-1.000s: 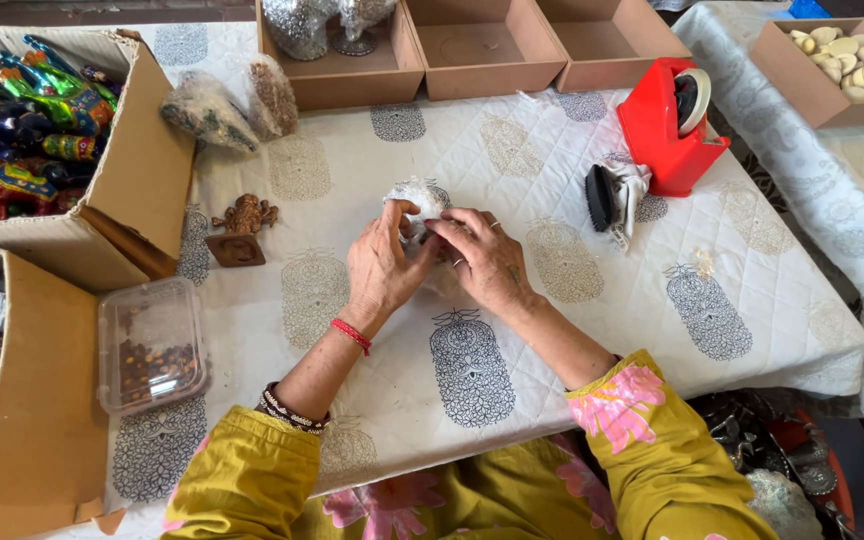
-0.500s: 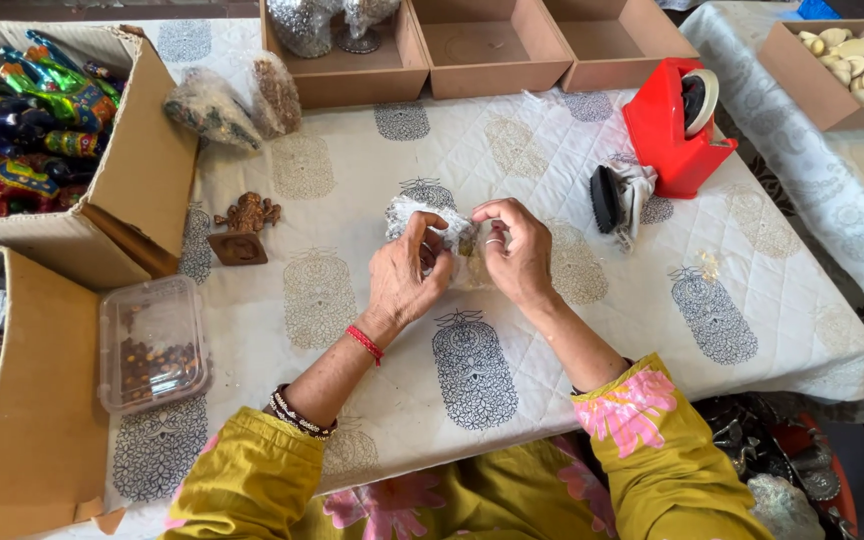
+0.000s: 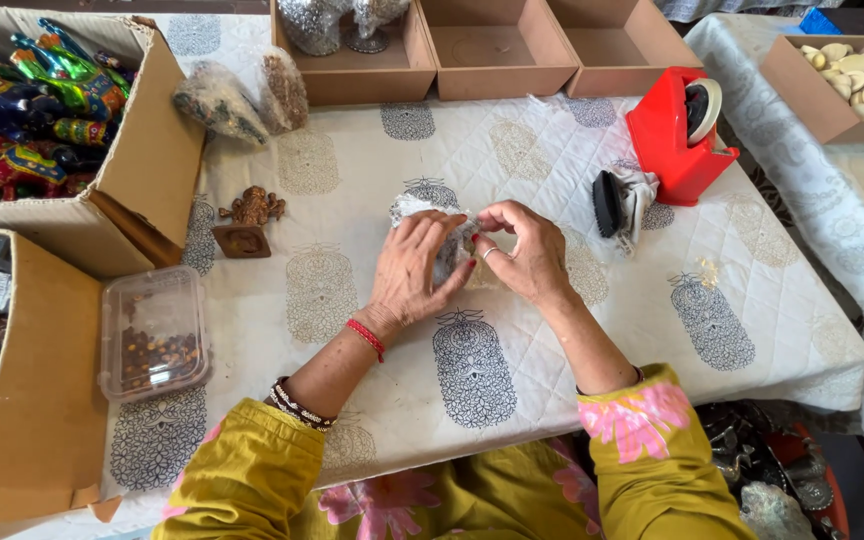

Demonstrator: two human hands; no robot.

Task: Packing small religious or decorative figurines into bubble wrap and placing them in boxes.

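Note:
A small object wrapped in bubble wrap (image 3: 422, 207) rests on the printed white tablecloth (image 3: 352, 200) at the table's middle. My left hand (image 3: 414, 270) lies flat over the bundle and presses on it. My right hand (image 3: 522, 250) pinches the wrap's right edge with thumb and fingers. Most of the wrapped object is hidden beneath my hands. A small brown figurine on a base (image 3: 248, 222) stands to the left, apart from my hands.
A red tape dispenser (image 3: 680, 134) and a black item in plastic (image 3: 620, 200) sit right. Open cardboard boxes (image 3: 492, 50) line the far edge. A box of colourful figures (image 3: 32, 110) and a clear plastic container (image 3: 155, 332) are left.
My hands have lowered the bundle from mid-air to the tablecloth, and my left hand now covers it flat while the right pinches the edge.

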